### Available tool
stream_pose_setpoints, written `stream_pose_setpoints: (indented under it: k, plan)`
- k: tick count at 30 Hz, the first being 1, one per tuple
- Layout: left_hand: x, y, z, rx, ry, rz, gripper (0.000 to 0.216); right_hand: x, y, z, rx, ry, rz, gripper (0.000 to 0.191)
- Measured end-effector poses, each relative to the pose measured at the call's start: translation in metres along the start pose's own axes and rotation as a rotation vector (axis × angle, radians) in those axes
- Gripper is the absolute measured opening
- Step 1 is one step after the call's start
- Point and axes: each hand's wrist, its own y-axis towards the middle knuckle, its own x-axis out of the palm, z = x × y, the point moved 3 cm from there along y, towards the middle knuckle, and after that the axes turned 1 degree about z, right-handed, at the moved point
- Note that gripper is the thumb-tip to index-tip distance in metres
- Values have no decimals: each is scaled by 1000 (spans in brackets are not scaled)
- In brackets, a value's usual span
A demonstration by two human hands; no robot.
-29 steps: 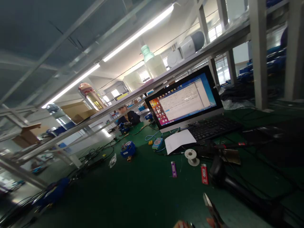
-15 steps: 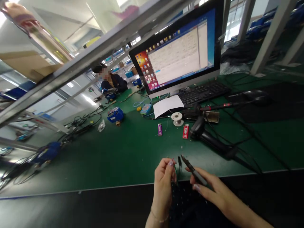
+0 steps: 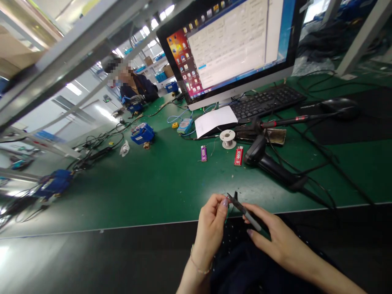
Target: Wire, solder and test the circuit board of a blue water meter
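My left hand [image 3: 210, 220] is closed in a pinch at the table's front edge. Between its thumb and fingers are thin wires [image 3: 227, 215], a green one among them, mostly hidden by the fingers. A pair of wire cutters [image 3: 250, 218] with grey handles and dark jaws is held in my right hand [image 3: 272, 232]. The tips of the cutters point up and left, close by the left fingertips; whether they touch a wire I cannot tell. Just behind the jaws a small black piece [image 3: 235, 196] sticks up, its lower part hidden.
Beyond the hands lie a purple lighter [image 3: 203, 153], a red lighter [image 3: 239, 156] and a solder spool [image 3: 228, 139]. To the right are a black barcode scanner [image 3: 275, 169], keyboard [image 3: 266, 103] and mouse [image 3: 339, 107]. Further left sits a blue device [image 3: 142, 133]. Another person [image 3: 137, 86] sits across.
The cutters' tips have come left, up to the left fingertips, and my hands are nearer each other. The view has tilted down, so the table things appear higher and larger.
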Motion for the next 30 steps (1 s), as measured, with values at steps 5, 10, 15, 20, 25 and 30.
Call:
stream_pose_setpoints:
  k: [5, 10, 15, 20, 25, 30]
  plan:
    - [-2, 0, 2, 17, 57, -42, 29, -2, -1, -1, -84, -116, 39, 45]
    - [-6, 0, 6, 66, 108, -72, 27, -6, -3, -6, -123, -209, 72, 44]
    - [-10, -1, 6, 87, 166, -109, 27, -9, -2, -10, -158, -234, 75, 43]
    - [-12, 1, 5, 85, 188, -132, 28, -6, -2, -10, -143, -250, 83, 42]
    - [-14, 0, 5, 83, 191, -131, 28, -5, -3, -8, -165, -270, 121, 44]
    - [-14, -1, 6, 80, 182, -128, 29, -3, -3, -7, -161, -266, 122, 43]
